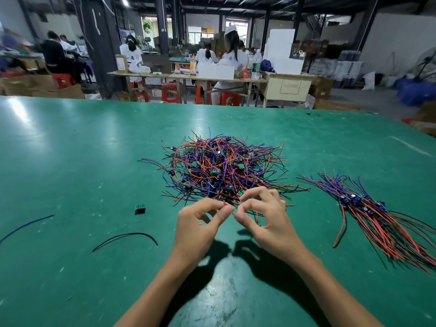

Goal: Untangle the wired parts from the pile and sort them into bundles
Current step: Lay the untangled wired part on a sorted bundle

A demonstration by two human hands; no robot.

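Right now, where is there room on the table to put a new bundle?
Bare green lies between the pile and the bundle, and left of the pile beyond the small chip. Near both hands it's crowded.

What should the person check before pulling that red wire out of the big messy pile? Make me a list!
1. Left hand pinches the red wire: ok.
2. Right hand pinches the same wire: ok.
3. Wire free of the tangled pile: cannot tell; its far end runs under other wires.
4. Room to pull toward the body: ok, bare green table lies there.
5. Sorted bundle ready to receive it: ok, it lies apart on the right.
6. Loose stray pieces, the black wire and small green part, out of the way: ok, off to the left.
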